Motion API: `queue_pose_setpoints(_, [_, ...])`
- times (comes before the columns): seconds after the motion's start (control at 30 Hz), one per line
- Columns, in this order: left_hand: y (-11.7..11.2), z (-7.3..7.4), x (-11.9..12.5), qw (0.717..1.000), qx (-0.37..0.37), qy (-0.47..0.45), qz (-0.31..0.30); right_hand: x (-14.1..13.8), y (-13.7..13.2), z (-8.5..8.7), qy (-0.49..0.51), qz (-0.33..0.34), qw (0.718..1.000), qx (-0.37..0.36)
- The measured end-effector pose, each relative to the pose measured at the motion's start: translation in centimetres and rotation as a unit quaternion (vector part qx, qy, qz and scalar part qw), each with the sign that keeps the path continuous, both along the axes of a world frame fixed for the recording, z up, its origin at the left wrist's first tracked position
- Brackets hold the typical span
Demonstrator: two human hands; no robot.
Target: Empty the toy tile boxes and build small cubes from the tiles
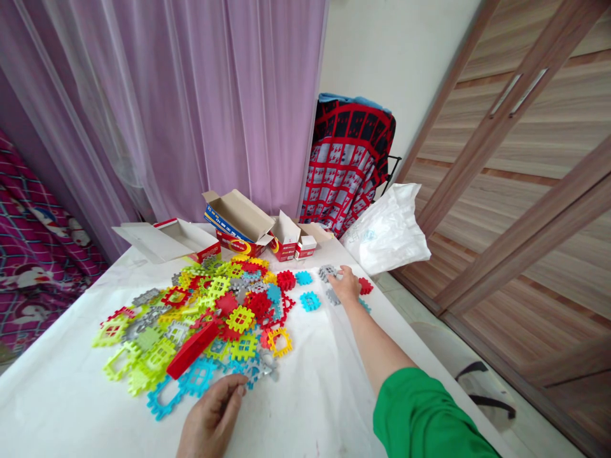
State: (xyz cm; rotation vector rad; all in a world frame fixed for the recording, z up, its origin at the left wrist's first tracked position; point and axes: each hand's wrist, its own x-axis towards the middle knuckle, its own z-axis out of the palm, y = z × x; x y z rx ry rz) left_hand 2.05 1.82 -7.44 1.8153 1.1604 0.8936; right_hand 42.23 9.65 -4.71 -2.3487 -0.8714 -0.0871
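My right hand (347, 285) reaches out to the right side of the table, its fingers closed on a grey notched building block (326, 272). Close to that hand lie a flatter grey piece (333, 297), a red piece (365, 286) and two blue pieces, one of them a blue windowed block (310, 301). My left hand (214, 413) is at the front edge of the heap, with thumb and fingers drawn together; whatever may be between them is hidden. Just beyond its fingertips are blue pieces (196, 376) and a long red strip (193, 350).
A large heap of interlocking plastic pieces (219, 289) covers the table's left middle. Behind it stand open cardboard boxes (238, 216) and a small red-and-white box (305, 247). A white plastic bag (389, 232) sits at the back right corner. A wooden wardrobe (515, 159) rises on the right.
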Motion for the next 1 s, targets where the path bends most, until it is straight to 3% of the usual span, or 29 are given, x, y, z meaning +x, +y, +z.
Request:
queue_pose_setpoints(0.37, [0.1,0.0,0.0,1.0,0.011,-0.001,0.003,-0.4,0.0,0.5,-0.009,0.012,0.999,-0.032])
queue_pose_setpoints(1.0, [0.2,-0.1,0.0,1.0,0.028,0.0,-0.001,-0.8,-1.4,0.4,-0.031,0.008,0.999,-0.002])
